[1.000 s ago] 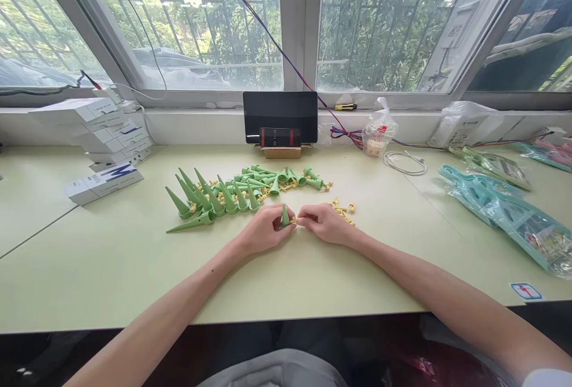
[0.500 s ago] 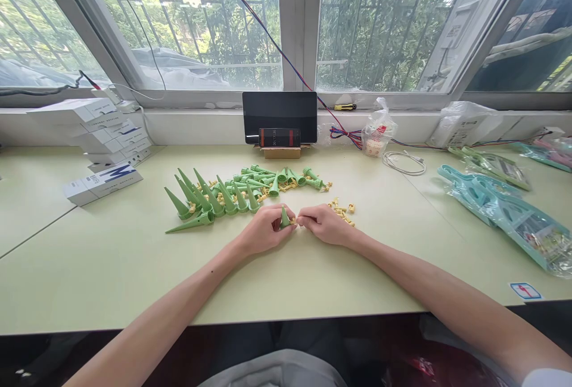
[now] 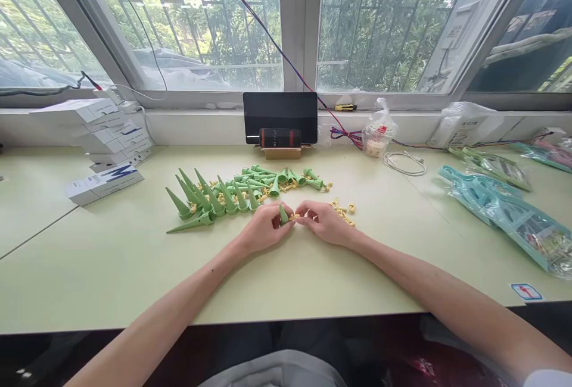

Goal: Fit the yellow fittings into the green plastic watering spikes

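My left hand (image 3: pixel 263 230) is closed around a green plastic spike (image 3: pixel 283 215), its tip pointing up and leaning slightly left. A small yellow plastic fitting (image 3: pixel 294 217) sticks out from the spike's side toward the right. My right hand (image 3: pixel 327 224) pinches the outer end of that fitting between thumb and fingers. How far the fitting sits in the spike is hidden by my fingers. Left of my hands, several green spikes (image 3: pixel 229 199) stand in a row, point up, with one spike (image 3: pixel 192 223) lying in front. Loose yellow fittings (image 3: pixel 351 208) lie just beyond my right hand.
More green spikes (image 3: pixel 254 178) lie heaped behind the row. A phone (image 3: pixel 280 137) leans against a dark tablet (image 3: pixel 279 110). White boxes (image 3: pixel 105 184) are at the left, bagged blue-green plastic items (image 3: pixel 496 202) at the right, and a coiled white cable (image 3: pixel 404 164) behind.
My right fingers have lifted and curled a little, so more of the yellow fitting shows. The green spike has tipped slightly left in my left hand.
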`<state>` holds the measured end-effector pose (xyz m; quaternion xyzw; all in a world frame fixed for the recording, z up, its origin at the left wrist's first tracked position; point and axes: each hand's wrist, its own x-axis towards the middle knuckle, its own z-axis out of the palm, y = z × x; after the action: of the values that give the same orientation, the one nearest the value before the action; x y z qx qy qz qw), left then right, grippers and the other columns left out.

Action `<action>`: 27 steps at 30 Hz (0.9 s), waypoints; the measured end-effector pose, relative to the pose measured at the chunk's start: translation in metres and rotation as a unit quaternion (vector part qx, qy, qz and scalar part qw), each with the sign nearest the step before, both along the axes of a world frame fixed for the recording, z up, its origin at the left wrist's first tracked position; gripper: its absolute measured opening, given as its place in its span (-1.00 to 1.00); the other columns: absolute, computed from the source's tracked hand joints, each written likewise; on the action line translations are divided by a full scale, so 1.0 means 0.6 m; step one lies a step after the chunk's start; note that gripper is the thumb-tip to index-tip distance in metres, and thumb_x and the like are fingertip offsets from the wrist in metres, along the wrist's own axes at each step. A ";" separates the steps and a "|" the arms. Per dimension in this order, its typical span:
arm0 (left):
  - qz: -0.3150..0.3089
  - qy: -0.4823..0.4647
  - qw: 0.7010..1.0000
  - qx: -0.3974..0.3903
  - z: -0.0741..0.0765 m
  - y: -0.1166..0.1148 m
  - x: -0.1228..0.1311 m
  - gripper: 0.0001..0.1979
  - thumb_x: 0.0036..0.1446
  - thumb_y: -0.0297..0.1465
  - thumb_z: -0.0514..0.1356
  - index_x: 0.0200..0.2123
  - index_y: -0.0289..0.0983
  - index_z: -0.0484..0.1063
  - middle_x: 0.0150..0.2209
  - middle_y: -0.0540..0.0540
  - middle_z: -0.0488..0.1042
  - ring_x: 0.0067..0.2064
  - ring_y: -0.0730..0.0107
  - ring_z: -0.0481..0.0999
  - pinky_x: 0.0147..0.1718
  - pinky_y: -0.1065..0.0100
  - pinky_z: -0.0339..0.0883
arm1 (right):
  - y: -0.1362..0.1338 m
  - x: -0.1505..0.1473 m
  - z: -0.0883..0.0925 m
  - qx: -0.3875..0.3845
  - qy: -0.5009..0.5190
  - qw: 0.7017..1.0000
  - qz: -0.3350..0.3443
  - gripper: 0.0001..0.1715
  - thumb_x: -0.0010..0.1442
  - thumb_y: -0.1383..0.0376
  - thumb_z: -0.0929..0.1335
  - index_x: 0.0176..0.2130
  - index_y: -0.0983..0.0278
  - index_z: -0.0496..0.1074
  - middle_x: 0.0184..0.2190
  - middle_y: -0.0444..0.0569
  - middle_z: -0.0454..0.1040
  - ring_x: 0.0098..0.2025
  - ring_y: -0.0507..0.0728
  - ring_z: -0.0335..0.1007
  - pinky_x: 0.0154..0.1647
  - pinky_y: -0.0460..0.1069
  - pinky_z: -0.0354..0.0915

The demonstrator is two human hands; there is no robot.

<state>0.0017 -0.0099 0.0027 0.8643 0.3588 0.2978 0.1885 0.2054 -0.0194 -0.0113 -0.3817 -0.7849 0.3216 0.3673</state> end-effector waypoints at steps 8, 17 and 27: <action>0.004 0.001 1.000 0.001 -0.001 0.000 -0.002 -0.90 0.12 -0.41 0.16 -0.30 -0.29 0.45 -0.40 0.00 0.43 -0.53 0.56 0.25 -0.48 0.45 0.20 | 0.000 -0.001 -0.001 -0.014 0.004 1.000 -0.012 -0.88 0.24 0.28 0.32 -0.31 0.28 0.40 -0.44 -0.14 0.40 -0.46 -0.01 0.19 -0.40 -0.09 0.14; 0.016 -0.005 1.000 -0.022 0.002 -0.001 0.001 -0.88 0.10 -0.39 0.18 -0.30 -0.28 0.46 -0.48 0.03 0.35 -0.53 0.55 0.23 -0.51 0.46 0.17 | -0.001 0.000 0.003 -0.020 0.006 1.000 -0.008 -0.85 0.24 0.26 0.32 -0.33 0.30 0.40 -0.43 -0.11 0.43 -0.44 0.01 0.21 -0.38 -0.08 0.15; 0.027 -0.027 0.998 -0.056 0.002 -0.001 0.000 -0.88 0.07 -0.39 0.20 -0.29 -0.27 0.44 -0.54 0.08 0.25 -0.53 0.54 0.24 -0.53 0.46 0.14 | 0.000 0.000 0.000 -0.017 0.009 1.000 -0.003 -0.85 0.23 0.27 0.32 -0.34 0.30 0.40 -0.44 -0.11 0.43 -0.43 0.02 0.21 -0.37 -0.07 0.17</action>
<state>0.0015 -0.0106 0.0037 0.8342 0.3929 0.3054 0.2377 0.2053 -0.0192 -0.0112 -0.3874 -0.7749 0.3373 0.3685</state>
